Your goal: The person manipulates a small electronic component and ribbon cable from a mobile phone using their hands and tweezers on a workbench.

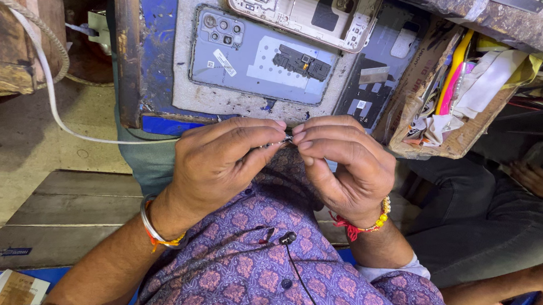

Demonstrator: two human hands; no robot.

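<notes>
Pinching a tiny metal part (282,142) between closed fingertips, the left hand (220,163) and right hand (344,162) are meeting just below the grey phone back cover (250,59), which is lying on the worn surface (181,95) beside a cardboard box (440,138).

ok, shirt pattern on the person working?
Purple shirt with a repeating pinkish floral motif; head view shows it clearly, below both hands.

A worn, scratched blue-edged bench (152,65) with a grey pitted top stands over a dusty concrete floor (15,142), beside weathered grey wooden planks (61,216); a frayed cardboard box (441,108) of clutter leans at its right, under even, shadowless light
</notes>
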